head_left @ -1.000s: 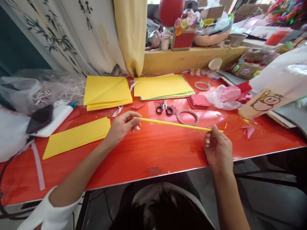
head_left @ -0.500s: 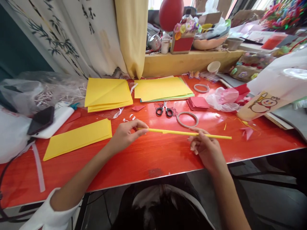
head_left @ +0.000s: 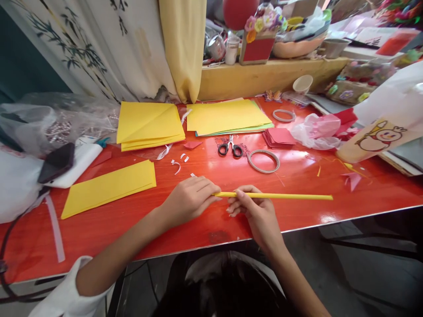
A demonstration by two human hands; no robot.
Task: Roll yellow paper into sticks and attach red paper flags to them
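A thin yellow rolled paper stick [head_left: 291,196] lies level between my hands, over the front part of the red table. Its left end is pinched by the fingertips of my left hand [head_left: 191,196]. Close beside, my right hand [head_left: 259,212] grips the stick between thumb and fingers, and the long free end points right. Beyond the hands are black-handled scissors [head_left: 230,147] and a roll of tape [head_left: 263,161]. Folded yellow paper strips [head_left: 110,189] lie to the left of my left hand.
Behind stand two stacks of yellow paper [head_left: 150,125] [head_left: 228,116]. Red paper squares [head_left: 279,137], a second tape roll [head_left: 284,115] and a pink plastic bag [head_left: 317,132] lie right of them. A printed cup [head_left: 370,138] stands at right, a phone [head_left: 57,163] at left.
My right hand has slid left along the stick, closer to my left hand. My left hand has moved slightly right and down, its fingers now closer over the stick's end.
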